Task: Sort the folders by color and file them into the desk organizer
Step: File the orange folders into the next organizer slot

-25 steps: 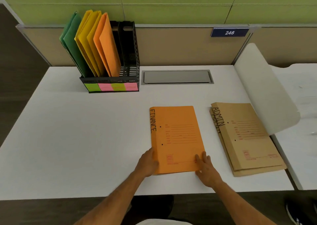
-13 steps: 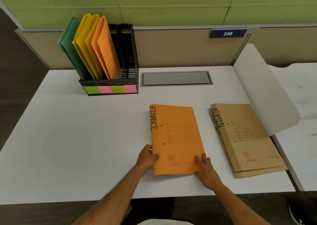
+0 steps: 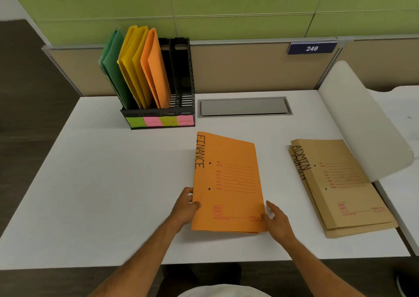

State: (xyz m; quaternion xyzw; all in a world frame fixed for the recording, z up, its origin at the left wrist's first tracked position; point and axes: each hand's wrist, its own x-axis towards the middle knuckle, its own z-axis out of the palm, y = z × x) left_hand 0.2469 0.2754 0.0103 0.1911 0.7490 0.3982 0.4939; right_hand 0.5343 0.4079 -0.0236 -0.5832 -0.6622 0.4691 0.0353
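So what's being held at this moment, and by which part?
The orange FINANCE folder. The left hand grips its spine edge near the bottom, thumb on the cover; the right hand holds the lower right edge.

Both hands (image 3: pixel 184 208) (image 3: pixel 277 220) forward, fingers curled
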